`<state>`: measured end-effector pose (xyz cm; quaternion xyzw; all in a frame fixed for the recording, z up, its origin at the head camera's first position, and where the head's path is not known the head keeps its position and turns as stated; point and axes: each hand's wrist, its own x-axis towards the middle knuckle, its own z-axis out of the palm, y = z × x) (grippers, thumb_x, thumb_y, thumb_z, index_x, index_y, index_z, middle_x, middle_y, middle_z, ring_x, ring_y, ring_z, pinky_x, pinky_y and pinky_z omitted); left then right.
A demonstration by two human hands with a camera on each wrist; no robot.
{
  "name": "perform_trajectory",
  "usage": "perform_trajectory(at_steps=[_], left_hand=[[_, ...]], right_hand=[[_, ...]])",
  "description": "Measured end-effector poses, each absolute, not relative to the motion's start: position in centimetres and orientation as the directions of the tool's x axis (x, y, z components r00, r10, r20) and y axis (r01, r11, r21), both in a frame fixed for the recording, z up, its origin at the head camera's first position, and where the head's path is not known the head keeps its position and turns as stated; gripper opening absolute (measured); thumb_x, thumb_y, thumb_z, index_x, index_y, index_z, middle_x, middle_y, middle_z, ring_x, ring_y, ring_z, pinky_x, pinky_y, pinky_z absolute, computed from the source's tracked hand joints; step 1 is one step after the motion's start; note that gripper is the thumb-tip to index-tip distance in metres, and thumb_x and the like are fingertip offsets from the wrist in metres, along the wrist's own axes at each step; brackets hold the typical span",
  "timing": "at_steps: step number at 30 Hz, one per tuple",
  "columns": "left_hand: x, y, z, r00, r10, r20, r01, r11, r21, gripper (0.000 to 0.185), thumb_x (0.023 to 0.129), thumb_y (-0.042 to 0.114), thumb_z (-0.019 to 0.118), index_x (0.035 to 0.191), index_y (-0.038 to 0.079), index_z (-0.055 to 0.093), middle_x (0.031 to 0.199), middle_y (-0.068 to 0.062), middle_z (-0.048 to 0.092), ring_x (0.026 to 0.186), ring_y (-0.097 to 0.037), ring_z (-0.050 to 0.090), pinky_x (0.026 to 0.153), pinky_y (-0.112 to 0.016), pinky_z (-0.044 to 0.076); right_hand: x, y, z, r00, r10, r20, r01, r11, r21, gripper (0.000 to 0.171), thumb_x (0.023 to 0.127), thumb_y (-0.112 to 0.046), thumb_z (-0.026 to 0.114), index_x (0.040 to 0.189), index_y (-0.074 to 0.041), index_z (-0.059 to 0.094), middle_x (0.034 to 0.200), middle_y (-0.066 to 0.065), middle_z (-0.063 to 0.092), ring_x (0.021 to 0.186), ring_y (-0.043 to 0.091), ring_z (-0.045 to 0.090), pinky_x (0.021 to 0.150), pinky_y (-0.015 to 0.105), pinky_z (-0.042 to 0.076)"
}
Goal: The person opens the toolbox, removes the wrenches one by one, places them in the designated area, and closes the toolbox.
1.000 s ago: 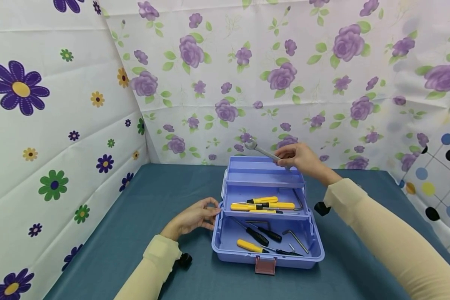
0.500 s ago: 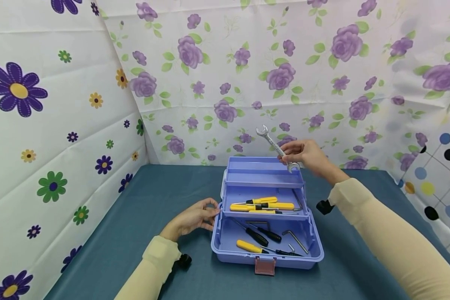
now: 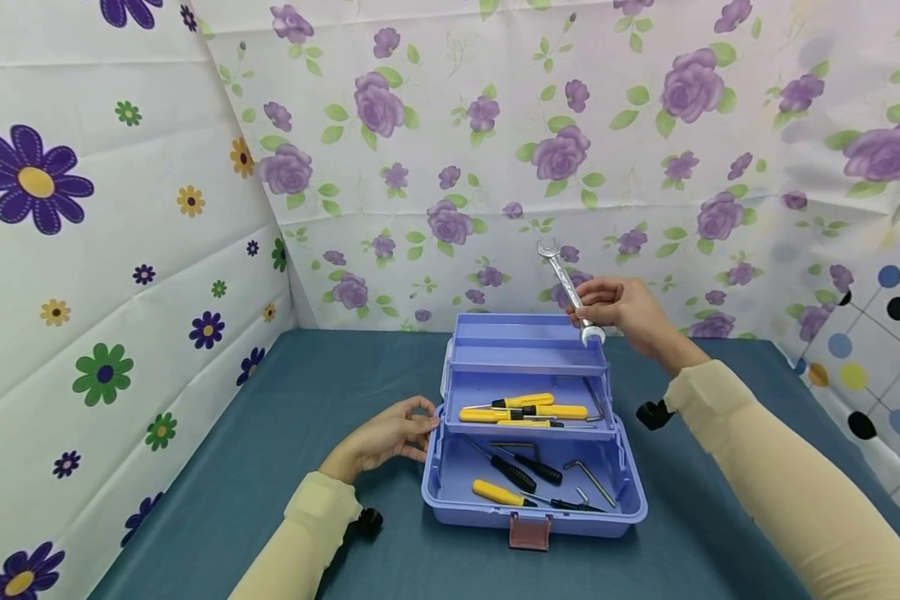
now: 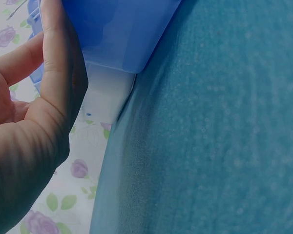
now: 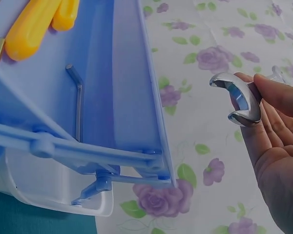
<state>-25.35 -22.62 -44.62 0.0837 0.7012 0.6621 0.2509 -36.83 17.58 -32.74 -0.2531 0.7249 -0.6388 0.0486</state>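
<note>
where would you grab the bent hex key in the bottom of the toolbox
Pinch the long leg of the hex key near its middle, coming straight down from above. It lies flat in the open right part of the toolbox floor, clear of the screwdrivers to its left, so fingers likely fit on both sides there.

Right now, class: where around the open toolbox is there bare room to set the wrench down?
Bare tabletop left of the left hand, and right of the toolbox; the top tray looks bare. Middle and bottom trays are crowded. The right hand holds the wrench.
</note>
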Motion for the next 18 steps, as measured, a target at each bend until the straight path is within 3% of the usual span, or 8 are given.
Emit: perform_trajectory(at_steps=[10,18], left_hand=[[-25.4,-22.7,-44.7,-0.86,0.451,-0.24,-0.208,0.119,0.971,0.028,0.107,0.022,0.061,0.125,0.004,0.048,0.094,-0.01,0.065,0.08,-0.019,0.067,0.074,-0.034,0.062],[-25.4,-22.7,-44.9,-0.857,0.457,-0.239,-0.206,0.121,0.971,0.029,0.107,0.022,0.061,0.124,0.004,0.048,0.092,-0.009,0.066,0.08,-0.019,0.067,0.074,-0.035,0.062]], right_hand=[[-36.9,19.2,-32.6,-0.897,-0.365,0.251,-0.237,-0.083,-0.968,0.016,0.096,0.006,0.071,0.11,-0.001,0.07,0.092,0.008,0.079,0.083,0.021,0.078,0.077,0.031,0.063],[-36.7,20.9,-32.7,-0.908,-0.343,0.239,-0.212,-0.116,-0.97,0.018,0.096,0.005,0.071,0.113,0.001,0.067,0.093,0.009,0.079,0.083,0.022,0.078,0.077,0.03,0.063]])
